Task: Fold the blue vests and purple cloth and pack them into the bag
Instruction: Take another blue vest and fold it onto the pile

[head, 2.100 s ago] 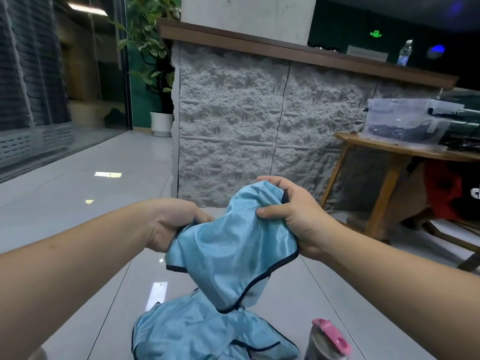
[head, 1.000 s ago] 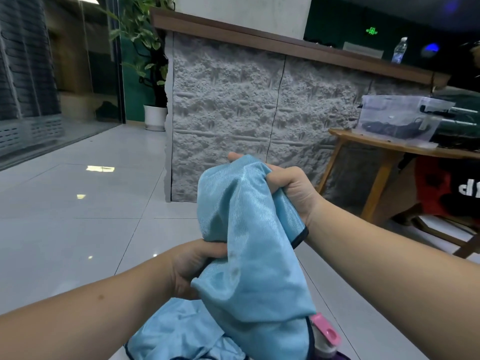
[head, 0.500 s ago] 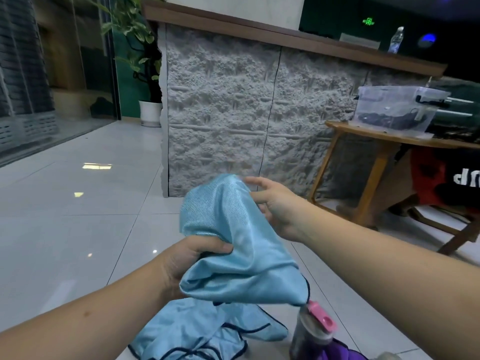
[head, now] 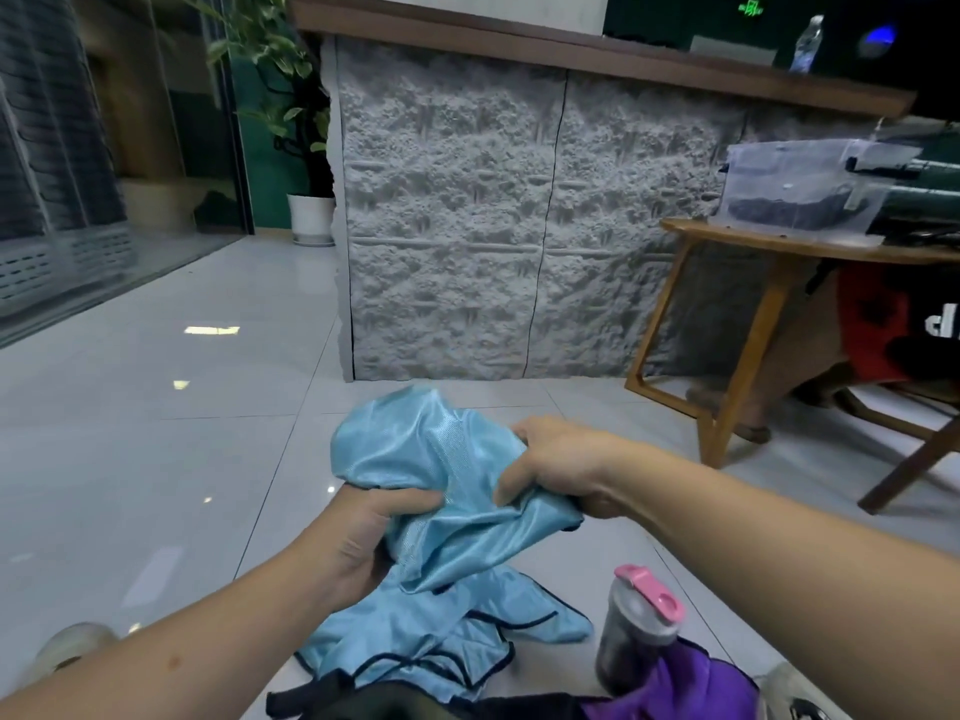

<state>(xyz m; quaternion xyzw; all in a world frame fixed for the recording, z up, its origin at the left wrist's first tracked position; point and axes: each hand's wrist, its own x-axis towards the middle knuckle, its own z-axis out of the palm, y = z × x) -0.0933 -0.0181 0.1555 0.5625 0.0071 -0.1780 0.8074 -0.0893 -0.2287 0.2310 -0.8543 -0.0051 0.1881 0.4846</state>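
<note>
At six o'clock a dark bag (head: 395,706) edge and the purple cloth (head: 691,688) lie nearest me, a pink-lidded bottle (head: 636,626) touching the cloth. Just beyond, a second blue vest (head: 441,641) lies on the tile floor (head: 156,459). Above it, my left hand (head: 363,537) at seven o'clock and right hand (head: 561,459) at one o'clock both grip a bunched blue vest (head: 441,475), fingers curled into it.

Held vest (head: 447,491): light blue, glossy, dark navy edging. Second vest (head: 441,641) on floor: same blue, same dark trim. Cloth (head: 685,688): purple. Bottle (head: 636,628): smoky grey, pink lid. Floor (head: 156,433): pale grey tiles. Counter front (head: 493,226): grey rough-stone texture.
</note>
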